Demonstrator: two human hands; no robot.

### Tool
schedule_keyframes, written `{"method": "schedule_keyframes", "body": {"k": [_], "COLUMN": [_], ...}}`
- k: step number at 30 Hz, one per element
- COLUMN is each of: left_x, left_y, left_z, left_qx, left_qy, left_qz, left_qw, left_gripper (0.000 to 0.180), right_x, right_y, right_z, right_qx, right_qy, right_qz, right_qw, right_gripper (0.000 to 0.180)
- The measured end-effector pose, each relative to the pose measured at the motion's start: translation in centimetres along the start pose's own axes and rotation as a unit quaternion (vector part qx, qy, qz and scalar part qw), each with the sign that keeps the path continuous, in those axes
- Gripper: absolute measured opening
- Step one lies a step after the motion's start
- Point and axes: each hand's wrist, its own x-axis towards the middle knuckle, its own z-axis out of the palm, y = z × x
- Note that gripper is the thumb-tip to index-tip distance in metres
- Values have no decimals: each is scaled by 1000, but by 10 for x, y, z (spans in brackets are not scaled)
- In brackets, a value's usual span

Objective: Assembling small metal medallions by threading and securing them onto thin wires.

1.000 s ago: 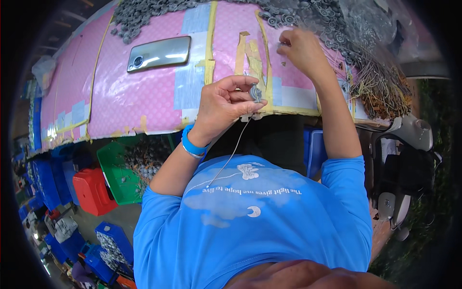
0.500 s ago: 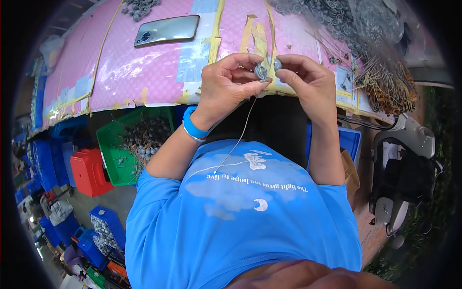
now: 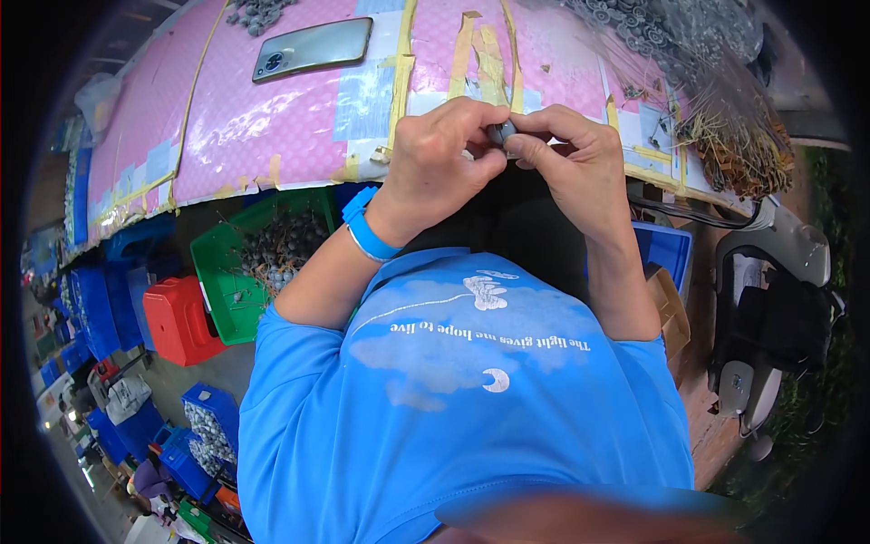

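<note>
At the near edge of the pink-covered table, my left hand [image 3: 437,159] and my right hand [image 3: 575,163] meet fingertip to fingertip. Between their thumbs and forefingers is a small round grey plastic piece [image 3: 498,134], mostly covered by the fingers. Both hands are closed on it. Whether it is one part or two pressed together cannot be made out. A blue band [image 3: 366,228] circles my left wrist.
A phone [image 3: 313,50] lies on the table [image 3: 245,127]. Grey round parts [image 3: 648,27] and a bundle of thin wires [image 3: 739,150] are piled at the far right. Left of my lap stand a green bin [image 3: 222,295] of grey wired pieces and a red container [image 3: 181,317].
My hands have come together, bringing the grey cap in the right against the grey coiled piece in the left. The thin cord that hung from the left piece no longer shows.
</note>
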Motion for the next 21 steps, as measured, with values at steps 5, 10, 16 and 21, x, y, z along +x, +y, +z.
{"method": "schedule_keyframes", "body": {"k": [5,10,16,21], "left_x": [6,11,7,6], "left_y": [-2,4,6,11], "left_z": [-2,-4,2,8], "left_qx": [-79,-263,-305,-313], "left_qy": [-24,-48,-67,-30], "left_qz": [-71,-124,-146,-150], "left_qw": [994,955,939,937], "left_gripper": [38,43,49,52], "right_x": [3,6,10,7], "right_y": [11,24,33,30], "right_z": [-7,-18,-7,14], "right_qx": [44,265,400,449], "right_qy": [-6,-60,-108,2], "right_qz": [16,8,2,35], "right_qw": [999,962,910,893], "right_gripper": [19,28,30,28]}}
